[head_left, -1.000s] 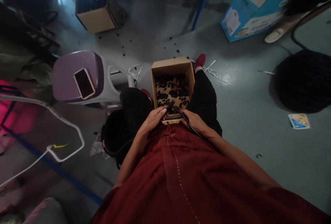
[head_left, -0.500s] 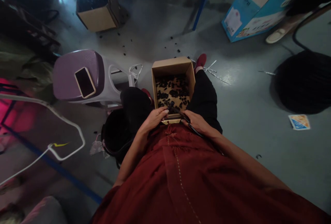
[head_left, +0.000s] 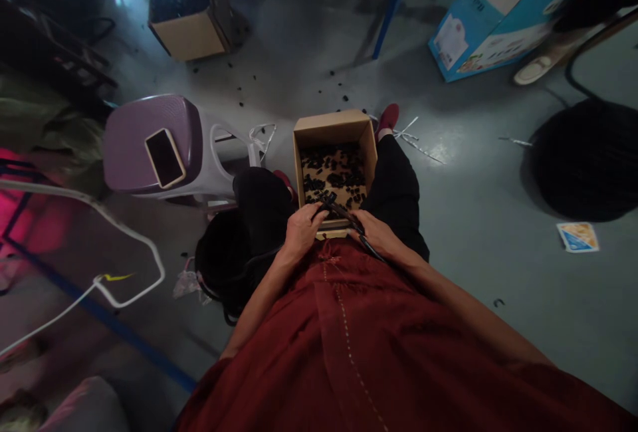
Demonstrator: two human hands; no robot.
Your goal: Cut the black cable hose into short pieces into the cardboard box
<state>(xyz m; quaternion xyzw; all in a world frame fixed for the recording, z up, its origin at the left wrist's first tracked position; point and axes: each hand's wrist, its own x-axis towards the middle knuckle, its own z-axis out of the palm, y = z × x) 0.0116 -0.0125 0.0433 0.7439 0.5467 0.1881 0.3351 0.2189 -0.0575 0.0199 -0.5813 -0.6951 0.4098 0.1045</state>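
Between my legs stands an open cardboard box with many small black pieces scattered on its bottom. My left hand is at the box's near left edge, its fingers closed on a small black piece over the opening. My right hand is closed around a long, thin black tool. It slants from the fingers of my left hand down past my right palm; its exact kind is too dark to make out. The tool's front end meets the piece at my left fingertips.
On my left, a phone lies on a purple-topped stool, with a black bag-like container below. Ahead stand another filled carton and a blue box beside another person's foot. A round black seat is at right.
My left hand has shifted slightly up and right, its fingers closer to the black tool. My right hand has hardly moved.
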